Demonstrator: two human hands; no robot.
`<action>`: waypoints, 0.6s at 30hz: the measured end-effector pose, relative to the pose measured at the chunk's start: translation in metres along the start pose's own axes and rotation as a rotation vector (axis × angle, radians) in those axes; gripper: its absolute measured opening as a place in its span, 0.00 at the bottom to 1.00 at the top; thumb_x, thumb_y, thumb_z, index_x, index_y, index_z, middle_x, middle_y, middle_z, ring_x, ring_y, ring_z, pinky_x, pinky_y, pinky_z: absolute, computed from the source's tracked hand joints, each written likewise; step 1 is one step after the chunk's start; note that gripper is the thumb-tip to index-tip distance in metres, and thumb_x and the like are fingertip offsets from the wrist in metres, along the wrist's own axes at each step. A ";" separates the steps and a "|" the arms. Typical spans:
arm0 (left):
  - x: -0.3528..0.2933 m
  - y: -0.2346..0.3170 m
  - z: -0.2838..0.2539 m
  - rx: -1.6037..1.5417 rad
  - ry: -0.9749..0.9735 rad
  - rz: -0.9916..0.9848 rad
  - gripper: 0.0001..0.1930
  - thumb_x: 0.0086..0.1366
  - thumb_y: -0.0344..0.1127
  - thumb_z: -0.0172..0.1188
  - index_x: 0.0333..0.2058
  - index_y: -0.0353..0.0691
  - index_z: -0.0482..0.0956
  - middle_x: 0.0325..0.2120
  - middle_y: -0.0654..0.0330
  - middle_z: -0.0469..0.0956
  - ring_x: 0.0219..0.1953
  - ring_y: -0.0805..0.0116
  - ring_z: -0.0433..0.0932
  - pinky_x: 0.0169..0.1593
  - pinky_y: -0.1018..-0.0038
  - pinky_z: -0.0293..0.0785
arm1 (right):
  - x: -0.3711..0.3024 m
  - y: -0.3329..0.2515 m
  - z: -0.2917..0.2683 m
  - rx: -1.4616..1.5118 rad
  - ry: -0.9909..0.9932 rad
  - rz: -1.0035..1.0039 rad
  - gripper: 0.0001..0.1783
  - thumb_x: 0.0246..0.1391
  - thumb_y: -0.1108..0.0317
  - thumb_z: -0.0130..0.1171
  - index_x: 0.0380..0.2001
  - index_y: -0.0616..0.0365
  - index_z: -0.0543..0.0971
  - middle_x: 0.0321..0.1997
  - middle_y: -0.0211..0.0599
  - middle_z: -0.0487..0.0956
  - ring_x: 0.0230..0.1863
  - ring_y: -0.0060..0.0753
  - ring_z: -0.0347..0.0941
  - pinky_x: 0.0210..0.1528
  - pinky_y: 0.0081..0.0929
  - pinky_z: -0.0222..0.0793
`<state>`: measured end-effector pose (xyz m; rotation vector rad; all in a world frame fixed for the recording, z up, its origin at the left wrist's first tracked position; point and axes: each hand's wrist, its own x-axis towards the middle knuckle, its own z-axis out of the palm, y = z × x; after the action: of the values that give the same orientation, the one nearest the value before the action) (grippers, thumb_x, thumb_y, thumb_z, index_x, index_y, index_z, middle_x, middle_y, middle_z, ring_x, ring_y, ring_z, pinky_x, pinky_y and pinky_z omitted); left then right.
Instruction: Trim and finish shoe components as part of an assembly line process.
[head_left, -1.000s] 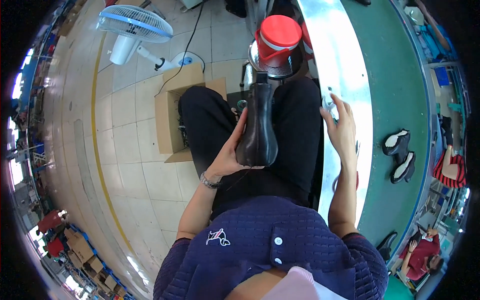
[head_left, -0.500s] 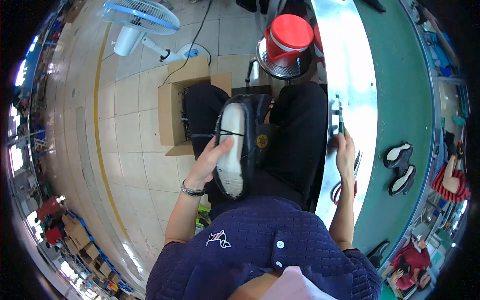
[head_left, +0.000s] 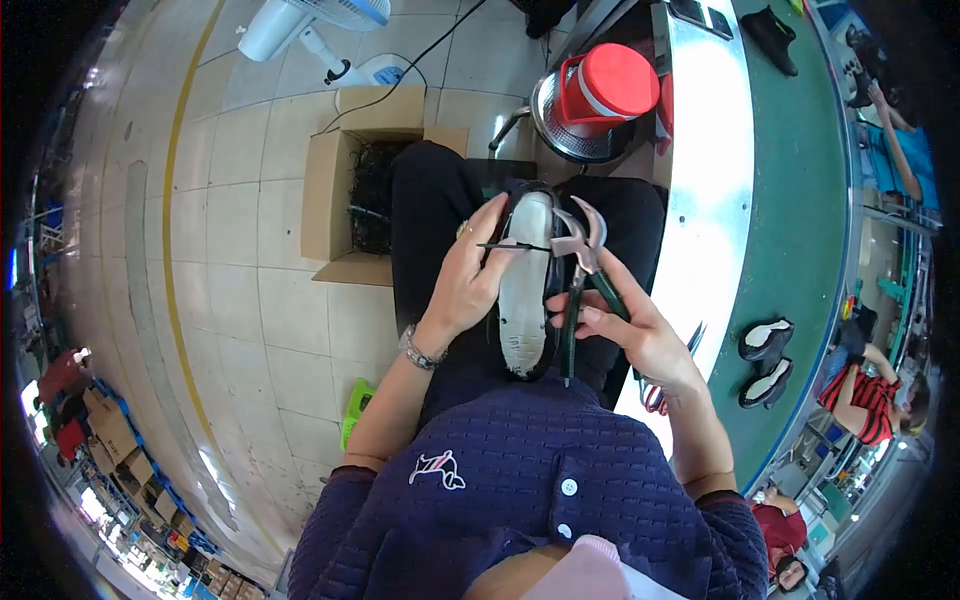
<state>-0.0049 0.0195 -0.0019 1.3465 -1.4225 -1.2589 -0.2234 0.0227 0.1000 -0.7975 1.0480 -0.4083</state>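
A black shoe (head_left: 523, 300) lies upside down over my lap, its pale, unfinished underside facing up. My left hand (head_left: 465, 280) is closed around its left side, with the thumb by a thin black cord (head_left: 525, 247) that runs across the sole. In my right hand (head_left: 640, 335) is a pair of pincers (head_left: 571, 325) with dark green handles, fingers wrapped about them. The metal jaws of the pincers are at the shoe's right edge near the cord's end; whether they touch the cord I cannot tell.
An open cardboard box (head_left: 325, 200) with dark contents stands left of my legs. Ahead, a red lidded bucket (head_left: 612, 85) sits on a round metal stool (head_left: 545, 105). A metal bench (head_left: 705, 190) runs along my right, beside a green surface (head_left: 790, 230) bearing shoes (head_left: 767, 340).
My right hand has lifted the pincers off the metal bench and brought them to the shoe. The shoe has shifted right, and my left hand has moved up along its side.
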 end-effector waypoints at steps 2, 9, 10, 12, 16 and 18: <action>0.013 -0.001 -0.002 -0.015 0.062 0.087 0.27 0.62 0.38 0.59 0.57 0.30 0.67 0.56 0.48 0.70 0.58 0.53 0.70 0.59 0.67 0.65 | 0.010 -0.007 0.008 -0.012 -0.001 0.052 0.36 0.65 0.73 0.45 0.71 0.53 0.43 0.50 0.43 0.77 0.50 0.32 0.74 0.52 0.30 0.67; 0.032 0.003 0.007 0.109 0.240 0.100 0.11 0.61 0.29 0.61 0.41 0.33 0.81 0.33 0.52 0.81 0.33 0.63 0.82 0.37 0.74 0.75 | 0.027 -0.023 0.020 0.069 0.124 0.205 0.33 0.67 0.71 0.43 0.70 0.50 0.45 0.44 0.40 0.78 0.46 0.30 0.76 0.51 0.31 0.70; 0.033 0.003 0.007 0.101 0.239 0.099 0.11 0.61 0.29 0.61 0.41 0.33 0.81 0.33 0.52 0.81 0.33 0.63 0.82 0.37 0.74 0.75 | 0.028 -0.026 0.020 0.058 0.128 0.234 0.34 0.66 0.71 0.44 0.71 0.50 0.44 0.40 0.39 0.77 0.43 0.30 0.76 0.48 0.30 0.72; 0.033 0.002 0.009 0.182 0.299 0.216 0.11 0.60 0.27 0.60 0.41 0.31 0.80 0.32 0.51 0.80 0.33 0.55 0.80 0.37 0.69 0.76 | 0.029 -0.028 0.020 0.050 0.140 0.268 0.35 0.66 0.71 0.45 0.71 0.51 0.44 0.37 0.38 0.77 0.41 0.30 0.77 0.46 0.29 0.74; 0.032 0.000 0.011 0.175 0.325 0.215 0.10 0.61 0.27 0.60 0.41 0.33 0.81 0.33 0.50 0.82 0.32 0.59 0.82 0.37 0.73 0.76 | 0.030 -0.024 0.024 -0.321 0.115 0.101 0.33 0.66 0.72 0.45 0.70 0.54 0.48 0.31 0.32 0.73 0.29 0.22 0.71 0.33 0.24 0.72; 0.030 -0.001 0.010 0.156 0.323 0.209 0.09 0.62 0.26 0.59 0.41 0.33 0.81 0.34 0.50 0.82 0.33 0.59 0.82 0.37 0.73 0.76 | 0.029 -0.017 0.027 -0.591 0.216 0.063 0.33 0.65 0.71 0.47 0.69 0.58 0.47 0.25 0.33 0.74 0.25 0.24 0.74 0.30 0.24 0.72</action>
<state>-0.0181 -0.0090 -0.0074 1.3906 -1.4086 -0.7689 -0.1856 0.0036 0.1022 -1.2589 1.4194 -0.1250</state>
